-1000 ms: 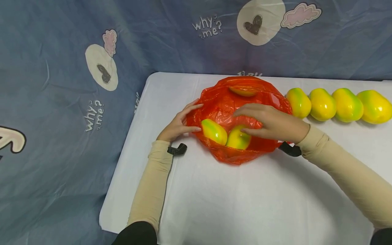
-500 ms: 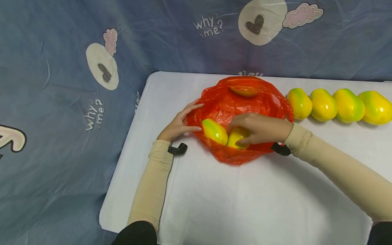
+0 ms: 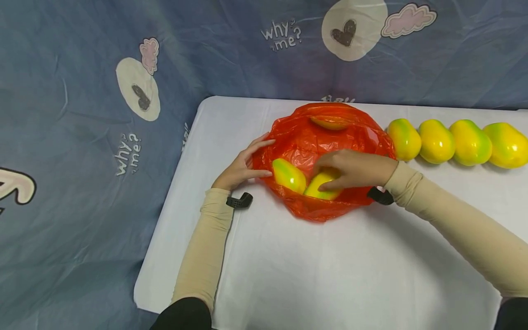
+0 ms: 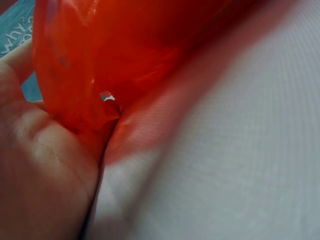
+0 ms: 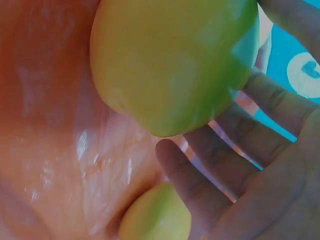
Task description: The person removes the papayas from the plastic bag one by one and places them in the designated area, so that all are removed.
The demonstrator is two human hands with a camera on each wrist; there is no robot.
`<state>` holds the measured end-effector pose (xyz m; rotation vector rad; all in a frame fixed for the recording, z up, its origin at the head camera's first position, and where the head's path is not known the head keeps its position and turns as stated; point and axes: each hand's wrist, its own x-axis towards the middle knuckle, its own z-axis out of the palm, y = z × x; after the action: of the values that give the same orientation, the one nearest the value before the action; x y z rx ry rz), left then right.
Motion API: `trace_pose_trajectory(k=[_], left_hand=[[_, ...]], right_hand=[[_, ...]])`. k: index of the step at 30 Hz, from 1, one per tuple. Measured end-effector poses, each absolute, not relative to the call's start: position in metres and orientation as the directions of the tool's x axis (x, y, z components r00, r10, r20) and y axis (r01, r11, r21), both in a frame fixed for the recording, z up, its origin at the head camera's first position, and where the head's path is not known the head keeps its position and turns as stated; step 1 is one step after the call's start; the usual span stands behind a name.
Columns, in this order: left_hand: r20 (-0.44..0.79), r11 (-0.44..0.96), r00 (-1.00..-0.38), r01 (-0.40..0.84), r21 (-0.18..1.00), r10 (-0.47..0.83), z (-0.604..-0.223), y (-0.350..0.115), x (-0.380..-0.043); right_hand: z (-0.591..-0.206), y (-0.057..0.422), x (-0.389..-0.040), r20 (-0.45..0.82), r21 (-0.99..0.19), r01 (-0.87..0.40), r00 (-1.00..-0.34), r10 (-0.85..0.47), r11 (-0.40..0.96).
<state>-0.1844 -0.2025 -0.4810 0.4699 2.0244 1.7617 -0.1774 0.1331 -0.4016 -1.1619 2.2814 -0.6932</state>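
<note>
A red plastic bag [image 3: 305, 149] lies spread with its mouth up on the white table. Inside it, my right hand [image 3: 359, 169] grips a yellow-green mango [image 3: 323, 190], thumb on the near side and fingers on the far side. The right wrist view shows the fingers along this mango [image 5: 170, 65], with another mango [image 5: 157, 217] beyond. Left of the gripped one lies a second mango [image 3: 288, 175]; a third mango [image 3: 330, 123] shows partly at the bag's far side. My left hand [image 3: 237, 169] rests against the bag's left side, its fingers and thumb spread.
To the right of the bag several mangoes stand in a row, the nearest mango [image 3: 404, 139] right at the bag's edge. The white table [image 3: 288, 275] ends at the left and back, before a blue printed cloth [image 3: 231, 50].
My right hand has come down and left onto a mango in the bag and taken hold of it. That mango has shifted slightly right. My left hand stays where it was.
</note>
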Motion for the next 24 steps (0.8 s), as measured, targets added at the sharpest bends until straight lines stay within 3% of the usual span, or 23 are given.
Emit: trace_pose_trajectory(k=[4,11,24], left_hand=[[-0.083,0.142,-0.858,-0.011,0.99,0.508,-0.481,-0.203,-0.184],[-0.077,0.14,-0.858,-0.005,0.99,0.508,-0.482,-0.203,-0.184],[-0.067,0.127,-0.853,0.0,0.992,0.518,-0.482,-0.203,-0.185]], right_hand=[[-0.402,0.138,-0.182,-0.197,-0.599,-0.581,-0.561,-0.804,0.552],[-0.396,0.143,-0.183,-0.263,-0.43,-0.536,-0.696,-0.668,0.727],[-0.392,0.146,-0.184,-0.239,-0.414,-0.537,-0.715,-0.657,0.735]])
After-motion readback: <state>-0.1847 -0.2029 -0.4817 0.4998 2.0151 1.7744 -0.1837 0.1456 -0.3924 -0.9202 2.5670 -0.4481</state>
